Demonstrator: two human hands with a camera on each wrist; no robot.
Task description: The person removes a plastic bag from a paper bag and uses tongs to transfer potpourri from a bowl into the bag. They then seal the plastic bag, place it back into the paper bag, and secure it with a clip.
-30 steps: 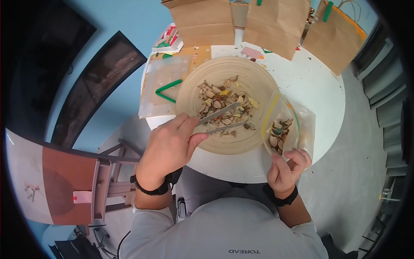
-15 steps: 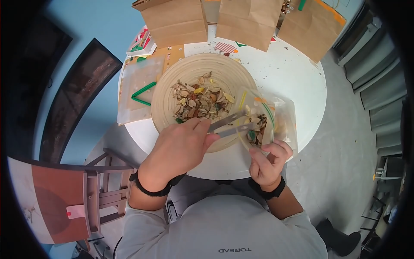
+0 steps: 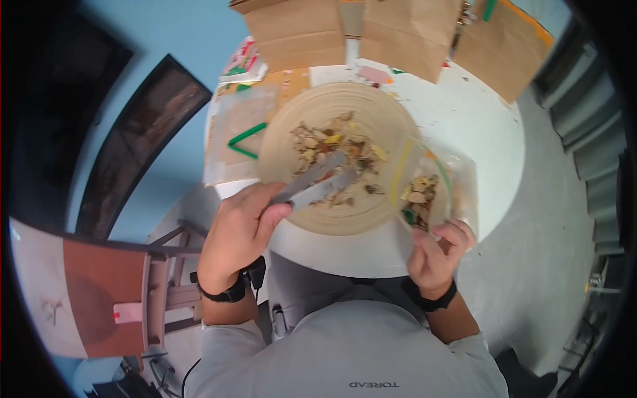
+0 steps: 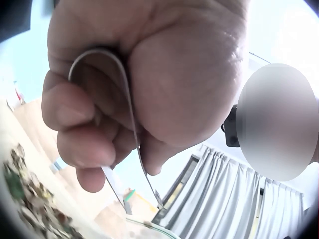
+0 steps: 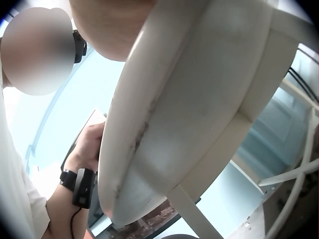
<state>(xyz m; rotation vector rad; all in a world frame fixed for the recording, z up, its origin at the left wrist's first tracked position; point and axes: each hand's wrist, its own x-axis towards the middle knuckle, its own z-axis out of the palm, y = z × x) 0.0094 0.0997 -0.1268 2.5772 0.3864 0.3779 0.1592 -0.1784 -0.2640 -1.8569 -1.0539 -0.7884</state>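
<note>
My left hand (image 3: 235,225) grips silver metal tongs (image 3: 317,187) by their bent end. The tongs' tips, blurred, reach over a pile of dried petals and leaves (image 3: 312,140) in a round wooden tray (image 3: 275,156). In the left wrist view the U-shaped bend of the tongs (image 4: 130,107) lies inside the palm. To the right, my right hand (image 3: 438,255) pinches the near edge of a clear zip bag (image 3: 415,154), its mouth held apart. Some dried petals (image 3: 421,192) sit inside the bag, which overlaps the tray's right edge.
Brown paper bags (image 3: 295,36) stand along the back of the round white table (image 3: 494,146). Left of the tray lie clear plastic sheets (image 3: 249,109) with a bent green strip (image 3: 242,149) on top. A red-and-white box (image 3: 244,63) is behind them. More clear plastic (image 3: 468,199) lies right of the zip bag.
The tongs went from the petal pile right to the zip bag's mouth, then back left over the pile. The right hand keeps its pinch on the bag. The head view shifted sideways.
</note>
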